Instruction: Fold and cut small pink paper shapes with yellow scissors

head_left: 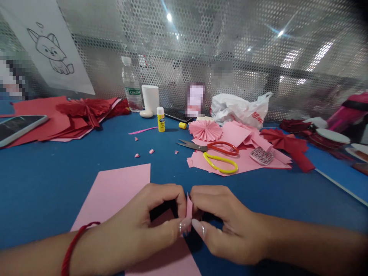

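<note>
Both the left hand [143, 226] and right hand [227, 226] pinch a pink paper strip [189, 207] upright between fingertips, seemingly to keep its narrow folds pressed together.

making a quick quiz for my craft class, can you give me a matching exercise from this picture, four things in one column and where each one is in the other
Things
1. scissors
2. glue stick
3. phone
4. small pink folded strip

Places
A. lying on red paper at the far left
B. pinched between the left hand and the right hand
C. standing upright on the blue table near the water bottle
D. lying on pink paper beside a pink pleated fan

Pairs: 1-D, 2-C, 3-A, 4-B
</note>
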The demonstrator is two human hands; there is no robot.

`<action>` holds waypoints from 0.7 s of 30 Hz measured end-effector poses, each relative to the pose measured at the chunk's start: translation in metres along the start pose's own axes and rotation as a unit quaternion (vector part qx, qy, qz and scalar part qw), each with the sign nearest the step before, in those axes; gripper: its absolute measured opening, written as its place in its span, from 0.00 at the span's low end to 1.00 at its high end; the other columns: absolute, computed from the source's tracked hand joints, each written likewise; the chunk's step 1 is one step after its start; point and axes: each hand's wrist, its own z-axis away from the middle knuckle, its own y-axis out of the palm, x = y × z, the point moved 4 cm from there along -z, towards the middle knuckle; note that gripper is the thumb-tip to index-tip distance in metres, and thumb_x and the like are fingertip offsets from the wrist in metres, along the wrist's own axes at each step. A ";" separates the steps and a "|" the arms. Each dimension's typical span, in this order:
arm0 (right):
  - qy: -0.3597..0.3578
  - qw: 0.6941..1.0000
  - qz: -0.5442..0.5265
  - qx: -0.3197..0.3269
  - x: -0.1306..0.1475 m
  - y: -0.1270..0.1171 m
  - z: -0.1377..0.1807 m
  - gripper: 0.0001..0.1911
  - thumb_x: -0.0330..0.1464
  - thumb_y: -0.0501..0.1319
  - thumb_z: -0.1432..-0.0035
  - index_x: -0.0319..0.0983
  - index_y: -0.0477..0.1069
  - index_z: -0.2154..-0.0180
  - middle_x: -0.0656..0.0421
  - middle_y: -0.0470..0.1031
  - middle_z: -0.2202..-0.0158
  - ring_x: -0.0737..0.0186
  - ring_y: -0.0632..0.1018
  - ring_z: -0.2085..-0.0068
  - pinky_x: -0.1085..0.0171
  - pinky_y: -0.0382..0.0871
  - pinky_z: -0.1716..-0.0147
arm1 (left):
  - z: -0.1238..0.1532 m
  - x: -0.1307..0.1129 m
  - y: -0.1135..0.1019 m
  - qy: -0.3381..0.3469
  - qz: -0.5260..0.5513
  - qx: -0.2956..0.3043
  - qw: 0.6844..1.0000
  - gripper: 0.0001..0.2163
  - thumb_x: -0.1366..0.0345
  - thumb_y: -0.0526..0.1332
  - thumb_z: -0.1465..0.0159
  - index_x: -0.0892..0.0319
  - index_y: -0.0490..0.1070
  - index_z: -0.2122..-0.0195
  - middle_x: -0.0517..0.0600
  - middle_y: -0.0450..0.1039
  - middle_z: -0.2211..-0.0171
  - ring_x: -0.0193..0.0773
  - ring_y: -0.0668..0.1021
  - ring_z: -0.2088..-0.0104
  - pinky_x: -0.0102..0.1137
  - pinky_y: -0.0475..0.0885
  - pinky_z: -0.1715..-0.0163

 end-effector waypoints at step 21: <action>0.088 0.994 -0.044 -0.044 -0.007 0.000 -0.001 0.05 0.26 0.60 0.46 0.39 0.65 0.72 0.63 0.70 0.75 0.70 0.70 0.74 0.71 0.65 0.72 | 0.002 0.002 0.001 0.016 -0.018 -0.001 1.000 0.05 0.72 0.58 0.38 0.57 0.69 0.70 0.43 0.72 0.72 0.33 0.70 0.71 0.26 0.64 0.69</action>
